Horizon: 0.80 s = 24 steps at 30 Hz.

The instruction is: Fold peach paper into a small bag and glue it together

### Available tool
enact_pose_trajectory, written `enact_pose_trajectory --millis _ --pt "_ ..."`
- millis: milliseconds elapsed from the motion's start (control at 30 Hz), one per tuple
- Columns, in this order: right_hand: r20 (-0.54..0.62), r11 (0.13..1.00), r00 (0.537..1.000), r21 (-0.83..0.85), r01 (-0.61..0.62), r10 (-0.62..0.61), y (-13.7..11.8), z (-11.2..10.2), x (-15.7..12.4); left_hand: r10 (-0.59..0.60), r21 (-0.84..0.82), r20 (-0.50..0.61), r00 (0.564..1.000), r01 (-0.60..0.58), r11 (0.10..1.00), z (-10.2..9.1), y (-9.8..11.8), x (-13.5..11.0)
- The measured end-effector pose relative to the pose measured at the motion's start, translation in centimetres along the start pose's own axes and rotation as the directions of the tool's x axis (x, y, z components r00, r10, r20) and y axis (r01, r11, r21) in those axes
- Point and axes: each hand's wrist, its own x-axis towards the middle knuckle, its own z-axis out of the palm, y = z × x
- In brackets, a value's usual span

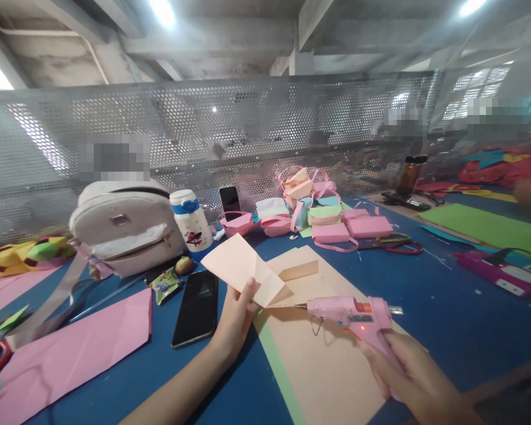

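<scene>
My left hand point(235, 316) pinches a folded peach paper piece point(243, 268) and holds it tilted up over the table. My right hand point(405, 369) is wrapped round the grip of a pink glue gun point(351, 313). Its nozzle points left and touches the lower right corner of the folded paper. Under both lies a flat peach paper sheet point(323, 366) with a green sheet edge point(277, 366) showing along its left side. A small folded peach strip point(297, 270) stands on that sheet.
A black phone point(196, 307) lies left of my left hand. Pink paper point(71, 354) covers the near left. A white backpack point(124, 227), a bottle point(191, 221) and a pile of paper boxes point(323, 221) stand behind. A perforated metal screen point(256, 124) closes the far side.
</scene>
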Motion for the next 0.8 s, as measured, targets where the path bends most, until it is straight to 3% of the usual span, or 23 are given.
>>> enact_pose_trajectory --millis 467,800 --pt "0.009 0.998 1.0 0.056 0.012 -0.012 -0.8 0.5 0.2 -0.006 0.026 0.007 1.0 0.006 1.0 -0.2 -0.1 0.0" --pt "0.0 0.996 1.0 0.089 -0.016 0.016 -0.7 -0.5 0.6 0.0 0.034 0.019 1.0 -0.001 0.999 0.1 0.2 -0.2"
